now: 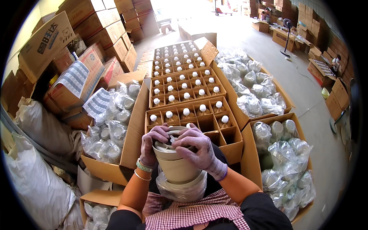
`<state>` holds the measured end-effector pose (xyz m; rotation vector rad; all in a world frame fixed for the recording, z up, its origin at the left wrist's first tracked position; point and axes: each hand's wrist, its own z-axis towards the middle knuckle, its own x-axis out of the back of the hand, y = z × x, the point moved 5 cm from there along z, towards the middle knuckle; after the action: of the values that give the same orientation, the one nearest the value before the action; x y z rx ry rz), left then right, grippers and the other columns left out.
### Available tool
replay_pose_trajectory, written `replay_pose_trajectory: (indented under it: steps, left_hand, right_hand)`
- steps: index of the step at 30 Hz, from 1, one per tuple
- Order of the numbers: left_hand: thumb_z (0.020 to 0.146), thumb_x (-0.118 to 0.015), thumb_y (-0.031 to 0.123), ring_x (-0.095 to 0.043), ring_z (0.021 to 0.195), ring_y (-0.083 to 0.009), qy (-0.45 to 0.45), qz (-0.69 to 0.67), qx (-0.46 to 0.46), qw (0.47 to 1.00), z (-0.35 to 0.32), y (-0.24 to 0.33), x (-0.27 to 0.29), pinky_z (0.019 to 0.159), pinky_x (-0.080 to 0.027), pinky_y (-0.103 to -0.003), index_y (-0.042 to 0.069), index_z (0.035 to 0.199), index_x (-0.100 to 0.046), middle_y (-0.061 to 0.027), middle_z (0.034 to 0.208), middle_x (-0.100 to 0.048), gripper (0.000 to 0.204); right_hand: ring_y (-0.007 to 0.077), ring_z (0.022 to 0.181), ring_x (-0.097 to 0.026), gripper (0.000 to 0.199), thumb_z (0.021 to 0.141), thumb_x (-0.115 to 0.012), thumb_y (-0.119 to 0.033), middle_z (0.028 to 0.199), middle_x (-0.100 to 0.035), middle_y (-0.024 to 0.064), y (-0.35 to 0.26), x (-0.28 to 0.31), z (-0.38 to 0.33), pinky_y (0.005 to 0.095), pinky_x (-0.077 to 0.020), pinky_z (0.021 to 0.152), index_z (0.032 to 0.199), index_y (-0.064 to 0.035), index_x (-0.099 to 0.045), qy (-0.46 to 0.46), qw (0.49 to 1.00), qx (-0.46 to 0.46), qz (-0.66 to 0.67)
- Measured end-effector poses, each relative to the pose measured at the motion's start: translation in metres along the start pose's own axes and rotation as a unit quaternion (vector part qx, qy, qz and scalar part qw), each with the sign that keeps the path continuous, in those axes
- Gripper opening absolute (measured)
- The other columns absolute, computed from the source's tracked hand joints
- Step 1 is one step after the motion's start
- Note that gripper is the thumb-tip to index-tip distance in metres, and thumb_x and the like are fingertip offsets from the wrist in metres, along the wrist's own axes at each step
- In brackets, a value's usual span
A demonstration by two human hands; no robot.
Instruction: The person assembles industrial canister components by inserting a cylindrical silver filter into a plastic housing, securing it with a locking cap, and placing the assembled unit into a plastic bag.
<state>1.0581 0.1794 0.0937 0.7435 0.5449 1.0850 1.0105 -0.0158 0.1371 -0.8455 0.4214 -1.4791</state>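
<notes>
At the far left stand stacked cardboard boxes and white sacks. Next to them is an open carton of bagged cups, each cup wrapped in clear plastic.

In the middle, close to the person's body, is the stack of beige cups. It is upright, and its lower end sits in a clear plastic bag on the lap. The left hand is closed around the rim on the left side. The right hand lies over the top, with its fingers curled on the rim. Both hands wear thin gloves. The cups look light and stiff, probably thin plastic, so a hard squeeze may bend them. The smooth wall may slip, so I think the rim is the better place to hold.

Just behind the hands is a divided carton of white-capped bottles; some cells near the hands have no bottle. To the right are two more cartons of bagged cups, then the concrete floor.
</notes>
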Motion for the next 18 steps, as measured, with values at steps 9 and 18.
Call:
replay_pose_trajectory:
  steps: [9, 18]
  left_hand:
    - [0.084, -0.073, 0.065, -0.064, 0.101, -0.0239, 0.058, 0.133, 0.068, 0.987, 0.003, 0.021, -0.012, 0.113, -0.038, -0.048, 0.001, 0.097, -0.073, -0.0100, 0.096, -0.068, 0.066]
    - [0.085, -0.069, 0.075, -0.061, 0.100, -0.0253, 0.015, 0.142, 0.035, 0.989, -0.003, 0.019, -0.012, 0.117, -0.036, -0.051, 0.006, 0.090, -0.072, -0.0078, 0.092, -0.066, 0.069]
  right_hand:
    - [0.0166, 0.075, -0.062, 0.017, 0.092, -0.068, -0.012, 0.081, -0.070, 0.0061, 0.052, 0.009, 0.021, 0.0299, -0.0492, 0.068, 0.083, -0.0003, -0.077, 0.020, 0.963, -0.172, 0.205]
    - [0.0174, 0.080, -0.063, 0.016, 0.089, -0.066, -0.009, 0.080, -0.069, 0.0033, 0.051, 0.009, 0.014, 0.0403, -0.0437, 0.105, 0.080, -0.0037, -0.077, -0.022, 0.982, -0.064, 0.177]
